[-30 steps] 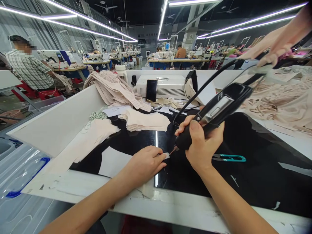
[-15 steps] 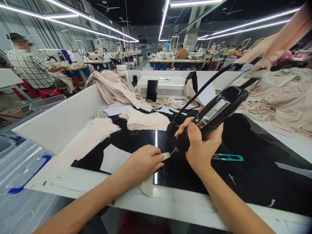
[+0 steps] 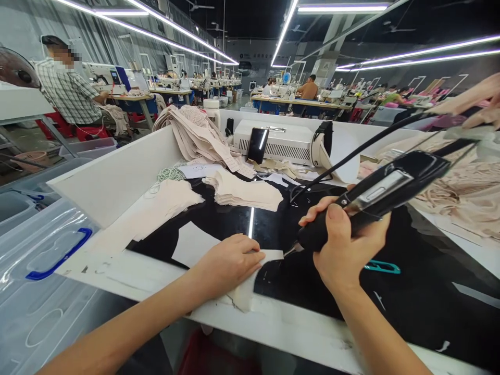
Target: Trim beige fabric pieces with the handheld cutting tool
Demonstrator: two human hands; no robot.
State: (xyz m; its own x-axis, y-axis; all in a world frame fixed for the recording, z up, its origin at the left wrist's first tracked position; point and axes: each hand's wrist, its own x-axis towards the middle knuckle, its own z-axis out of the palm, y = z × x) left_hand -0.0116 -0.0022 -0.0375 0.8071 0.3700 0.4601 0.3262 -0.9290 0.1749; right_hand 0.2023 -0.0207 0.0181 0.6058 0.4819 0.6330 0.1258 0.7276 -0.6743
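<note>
My left hand [image 3: 228, 263] lies fingers together on a pale fabric strip [image 3: 250, 284], pressing it onto the black glossy work surface [image 3: 410, 291] near the table's front edge. My right hand [image 3: 344, 245] is wrapped round the black handle of a corded cutting tool [image 3: 375, 195]. Its metal tip touches the strip's end just right of my left fingers. The tool's cable arcs up and away to the right.
Teal thread snips [image 3: 380, 267] lie right of my right hand. Stacked beige fabric pieces [image 3: 244, 191], a fabric heap [image 3: 195, 135], a white machine box [image 3: 285, 145] and a phone [image 3: 258, 146] stand behind. Another person's hand [image 3: 474, 104] reaches in at upper right. A clear lidded bin [image 3: 42, 265] sits left.
The view has shifted so the scene sits further right and lower. My left hand has drawn more of the strip toward the table's front edge; the tool tip stays at its end.
</note>
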